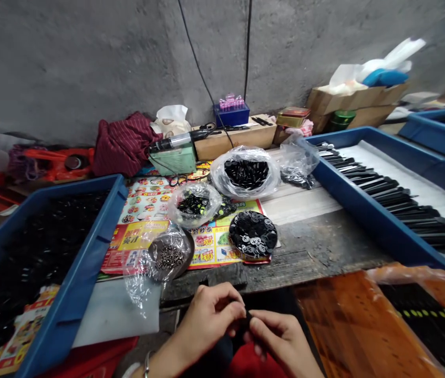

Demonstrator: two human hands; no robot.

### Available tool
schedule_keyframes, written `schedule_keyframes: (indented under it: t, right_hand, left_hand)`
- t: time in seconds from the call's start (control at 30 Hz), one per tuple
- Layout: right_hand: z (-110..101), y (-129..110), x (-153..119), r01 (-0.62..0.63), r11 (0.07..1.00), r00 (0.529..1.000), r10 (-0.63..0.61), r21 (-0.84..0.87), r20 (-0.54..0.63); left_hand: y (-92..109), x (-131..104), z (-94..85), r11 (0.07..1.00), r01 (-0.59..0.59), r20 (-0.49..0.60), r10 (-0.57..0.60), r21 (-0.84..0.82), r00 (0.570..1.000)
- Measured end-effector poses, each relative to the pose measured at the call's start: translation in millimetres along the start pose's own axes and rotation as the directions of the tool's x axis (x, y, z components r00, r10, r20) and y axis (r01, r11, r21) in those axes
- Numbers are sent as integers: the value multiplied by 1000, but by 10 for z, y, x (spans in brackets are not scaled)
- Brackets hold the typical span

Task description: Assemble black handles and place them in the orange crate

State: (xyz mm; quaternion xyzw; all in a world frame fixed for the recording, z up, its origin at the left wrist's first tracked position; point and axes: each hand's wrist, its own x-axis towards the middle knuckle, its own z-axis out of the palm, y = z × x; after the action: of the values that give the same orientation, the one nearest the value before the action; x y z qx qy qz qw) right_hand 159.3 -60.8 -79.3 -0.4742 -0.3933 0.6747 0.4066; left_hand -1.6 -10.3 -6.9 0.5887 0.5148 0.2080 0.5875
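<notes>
Small black piece (247,318): pinched between the fingertips of left hand (216,312) and right hand (279,336), in front of the near edge of the desk (317,252). Too dark to read its shape.

Looks mid-batch: right tray (364,215) has a long row of slim black parts (387,194), left tray (84,278) a jumbled dark heap. Can't tell which lot is finished. Piece in hand probably isn't; plenty of loose stock left.

Desk: scuffed, worn wood. Trays: blue plastic, straight-walled. Clear bag (219,173): crinkled film, glossy black bits inside. Black-and-silver discs (254,244): flat, round heap. Metal pins (169,256): tiny, shiny.
</notes>
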Motion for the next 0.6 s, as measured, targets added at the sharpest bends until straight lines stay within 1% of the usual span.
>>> schedule_keyframes:
  t: [0.07, 0.17, 0.2, 0.27, 0.3, 0.37, 0.47, 0.53, 0.6]
  right_hand:
    - [-2, 0, 14, -33, 998, 999, 32, 46, 23]
    - [2, -24, 28, -49, 995, 997, 43, 91, 59]
    - [2, -38, 29, -54, 993, 996, 45, 103, 83]
    - [-4, -67, 32, -83, 989, 987, 64, 121, 150]
    - [-12, -79, 34, -107, 986, 979, 83, 128, 184]
    - [-35, -93, 39, -168, 978, 961, 133, 128, 242]
    - [-68, -91, 44, -212, 974, 943, 182, 82, 278]
    - [-76, -87, 44, -200, 979, 939, 182, 33, 292]
    - [-73, -87, 40, -186, 983, 930, 181, -15, 320]
  left_hand:
    - [26, 4, -85, 992, -61, 72, 53, 109, 996]
    - [67, -1, -199, 926, -221, 181, 172, 306, 968]
    - [74, -7, -221, 900, -263, 214, 197, 348, 957]
    - [69, -19, -240, 872, -306, 261, 216, 383, 941]
    - [57, -25, -240, 870, -309, 262, 218, 384, 940]
    - [17, -28, -233, 876, -294, 215, 225, 381, 950]
    - [-56, -15, -226, 896, -254, 154, 211, 365, 965]
    - [-97, -7, -222, 908, -240, 166, 192, 344, 967]
    - [-126, -13, -212, 916, -243, 201, 185, 318, 962]
